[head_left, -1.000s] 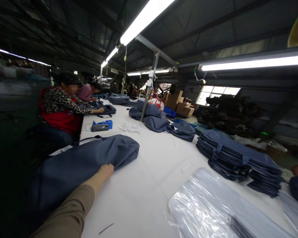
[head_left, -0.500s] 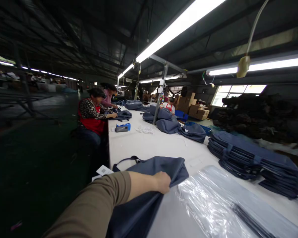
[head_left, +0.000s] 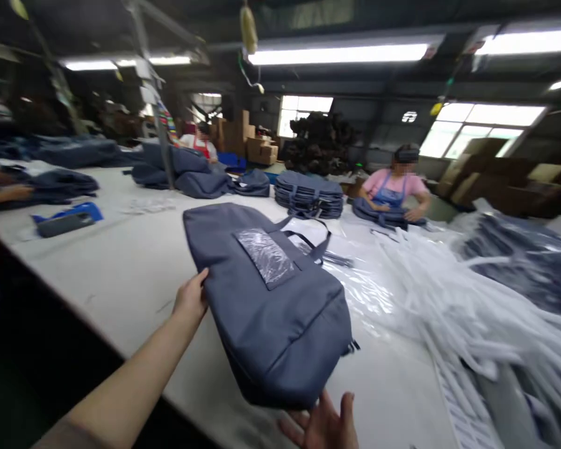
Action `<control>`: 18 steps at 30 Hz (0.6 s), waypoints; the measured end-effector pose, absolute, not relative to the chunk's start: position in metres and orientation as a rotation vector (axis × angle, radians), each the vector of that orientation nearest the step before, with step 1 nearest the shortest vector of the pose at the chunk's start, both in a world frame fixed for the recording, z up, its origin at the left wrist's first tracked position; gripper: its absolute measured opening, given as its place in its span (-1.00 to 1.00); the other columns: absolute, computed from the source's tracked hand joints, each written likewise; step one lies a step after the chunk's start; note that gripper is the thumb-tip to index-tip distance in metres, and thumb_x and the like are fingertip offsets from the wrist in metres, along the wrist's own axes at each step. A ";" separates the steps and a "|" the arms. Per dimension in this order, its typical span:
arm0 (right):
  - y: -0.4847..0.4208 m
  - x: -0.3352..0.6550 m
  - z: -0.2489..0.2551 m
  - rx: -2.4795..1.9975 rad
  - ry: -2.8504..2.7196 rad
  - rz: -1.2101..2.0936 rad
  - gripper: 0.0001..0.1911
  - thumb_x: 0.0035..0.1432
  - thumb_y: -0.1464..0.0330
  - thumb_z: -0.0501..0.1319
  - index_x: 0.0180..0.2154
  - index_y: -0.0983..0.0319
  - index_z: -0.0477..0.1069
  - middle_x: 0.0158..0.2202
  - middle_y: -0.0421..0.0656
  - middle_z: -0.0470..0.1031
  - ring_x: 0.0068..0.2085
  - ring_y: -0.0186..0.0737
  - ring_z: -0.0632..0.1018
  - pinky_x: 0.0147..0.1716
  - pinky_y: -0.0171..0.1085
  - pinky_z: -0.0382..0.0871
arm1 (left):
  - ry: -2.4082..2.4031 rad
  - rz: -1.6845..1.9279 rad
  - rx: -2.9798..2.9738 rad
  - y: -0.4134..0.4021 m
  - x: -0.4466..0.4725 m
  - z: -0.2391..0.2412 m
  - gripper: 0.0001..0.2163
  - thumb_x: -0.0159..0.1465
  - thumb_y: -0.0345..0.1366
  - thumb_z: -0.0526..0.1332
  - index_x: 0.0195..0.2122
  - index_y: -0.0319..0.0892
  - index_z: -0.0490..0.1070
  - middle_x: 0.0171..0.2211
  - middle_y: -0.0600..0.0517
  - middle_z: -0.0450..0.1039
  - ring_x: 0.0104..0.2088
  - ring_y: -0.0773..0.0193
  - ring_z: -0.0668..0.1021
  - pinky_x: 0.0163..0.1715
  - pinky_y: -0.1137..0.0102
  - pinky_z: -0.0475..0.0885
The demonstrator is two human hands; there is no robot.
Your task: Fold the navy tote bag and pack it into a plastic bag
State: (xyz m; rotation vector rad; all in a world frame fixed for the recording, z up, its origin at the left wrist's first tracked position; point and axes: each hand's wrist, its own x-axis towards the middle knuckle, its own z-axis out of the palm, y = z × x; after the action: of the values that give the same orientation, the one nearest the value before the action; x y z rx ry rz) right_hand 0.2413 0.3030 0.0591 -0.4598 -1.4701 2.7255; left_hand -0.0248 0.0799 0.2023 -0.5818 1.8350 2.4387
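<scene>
Grey-blue bag (head_left: pixel 266 305) is held flat above the white bench (head_left: pixel 121 274), with the left hand (head_left: pixel 191 299) gripping its left edge, thumb on top and the other fingers hidden under the cloth. The right hand (head_left: pixel 322 427) is under the near end of the bag, palm up and fingers spread, and the lower picture edge cuts it off. A clear plastic window (head_left: pixel 265 254) is sewn on the top face of the bag, and dark handles (head_left: pixel 311 240) lie at its far end.

On the left side of the bench lies a blue tool (head_left: pixel 65 219), and behind it there are piles of the same dark bags (head_left: pixel 187 168), blurred. A metal post (head_left: pixel 156 118) stands up from the bench there. In the middle a neat stack of folded bags (head_left: pixel 308 194) rests on the bench, and near it lie clear plastic sleeves (head_left: pixel 369 287). On the right a person in a pink shirt (head_left: pixel 393 187) works at another bag. White straps (head_left: pixel 472 299) are heaped at the right, too blurred for details.

Long tube lamps (head_left: pixel 341 55) hang under a dark roof, and cardboard boxes (head_left: pixel 257 146) are stacked beside the windows (head_left: pixel 486 121).
</scene>
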 end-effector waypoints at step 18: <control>0.405 0.266 0.071 -1.118 -1.501 1.989 -0.17 -0.43 0.47 0.33 0.05 0.30 0.33 -0.39 -0.15 0.56 -0.43 -0.20 0.50 -0.46 -0.27 0.37 | 1.361 1.994 -0.803 0.101 0.132 0.070 -0.77 0.31 -0.55 0.08 -0.23 -0.12 0.46 -0.25 0.09 0.53 -0.30 0.30 0.57 -0.42 0.50 0.56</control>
State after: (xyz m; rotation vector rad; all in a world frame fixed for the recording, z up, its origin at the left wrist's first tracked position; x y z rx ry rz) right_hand 0.2664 0.4047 0.0712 -1.1183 -1.5006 1.9893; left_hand 0.1321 0.1010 0.0699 -0.8034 1.3612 1.9940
